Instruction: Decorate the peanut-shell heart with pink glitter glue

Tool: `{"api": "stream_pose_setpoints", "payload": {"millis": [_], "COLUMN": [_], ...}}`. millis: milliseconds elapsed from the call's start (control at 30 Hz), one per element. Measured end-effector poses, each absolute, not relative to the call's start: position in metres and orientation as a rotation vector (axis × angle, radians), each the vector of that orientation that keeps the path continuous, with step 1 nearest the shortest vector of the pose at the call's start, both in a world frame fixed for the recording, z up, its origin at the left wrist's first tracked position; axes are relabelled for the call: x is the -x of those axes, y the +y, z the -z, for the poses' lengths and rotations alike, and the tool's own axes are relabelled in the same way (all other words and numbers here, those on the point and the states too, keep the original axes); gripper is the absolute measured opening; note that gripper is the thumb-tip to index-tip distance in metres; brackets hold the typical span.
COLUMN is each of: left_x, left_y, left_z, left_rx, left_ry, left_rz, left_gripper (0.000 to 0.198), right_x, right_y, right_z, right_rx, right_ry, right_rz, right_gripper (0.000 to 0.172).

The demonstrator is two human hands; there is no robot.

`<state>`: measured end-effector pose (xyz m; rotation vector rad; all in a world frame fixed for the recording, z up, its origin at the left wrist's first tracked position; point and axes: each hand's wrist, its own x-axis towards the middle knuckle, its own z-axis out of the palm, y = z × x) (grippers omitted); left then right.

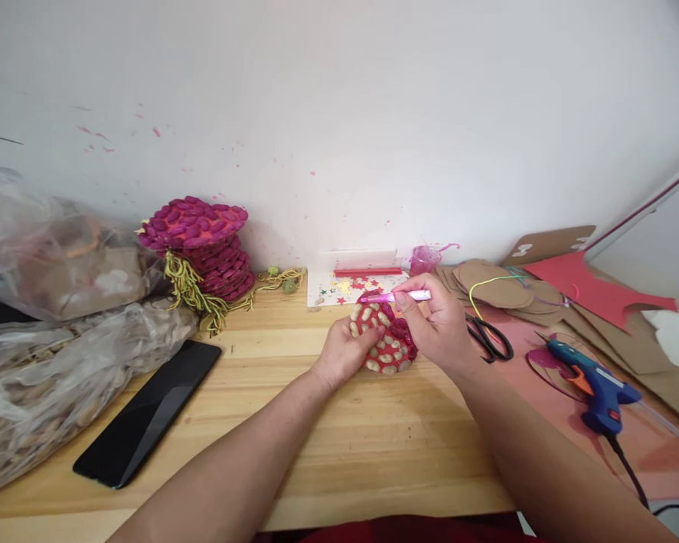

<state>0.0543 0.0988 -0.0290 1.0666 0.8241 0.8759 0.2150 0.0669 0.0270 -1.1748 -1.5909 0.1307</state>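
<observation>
A round red disc [376, 345] covered with peanut shells is held above the wooden table by my left hand [346, 348], its thumb on the front face. Shells along the disc's upper and right parts are dark magenta; those at the left and bottom are pale. My right hand [438, 324] pinches a white-handled brush [413, 295], whose magenta end points left and lies at the disc's top edge. Behind the disc is a white sheet [320, 283] with red, gold and green stars.
On the left are a stack of magenta discs [204, 241], plastic bags [68, 377] and a black phone [150, 411]. To the right are a pink-stained cup [424, 259], cardboard circles [490, 285], black scissors [490, 339] and a blue glue gun [597, 385].
</observation>
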Motion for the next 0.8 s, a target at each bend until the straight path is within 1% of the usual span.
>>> {"api": "stream_pose_setpoints", "payload": {"millis": [100, 267, 500, 633, 800], "left_x": [-0.0546, -0.0544, -0.0545, -0.0537, -0.0539], "left_y": [0.0994, 0.0988, 0.0982, 0.1004, 0.1003], "left_z": [0.0288, 0.0263, 0.0249, 0.0277, 0.0253], "left_rx": [-1.071, -1.094, -1.074, -1.041, -0.971], "left_ry": [0.828, 0.826, 0.810, 0.797, 0.761], "left_rz": [-0.879, -0.892, -0.884, -0.893, -0.903], "left_gripper": [0.037, 0.038, 0.039, 0.042, 0.046], "right_x": [-0.2168, -0.2184, -0.2168, -0.2156, -0.2165], "right_y": [0.0671, 0.0675, 0.0659, 0.0653, 0.0675], "right_z": [-0.0268, -0.0247, -0.0291, -0.0290, -0.0270], "right_rx": [1.201, 1.190, 1.202, 1.176, 1.202], "right_ry": [-1.586, -1.569, -1.558, -1.628, -1.614], "right_rz": [-0.095, -0.144, -0.041, -0.083, 0.004], "right_gripper": [0.013, 0.013, 0.011, 0.010, 0.010]}}
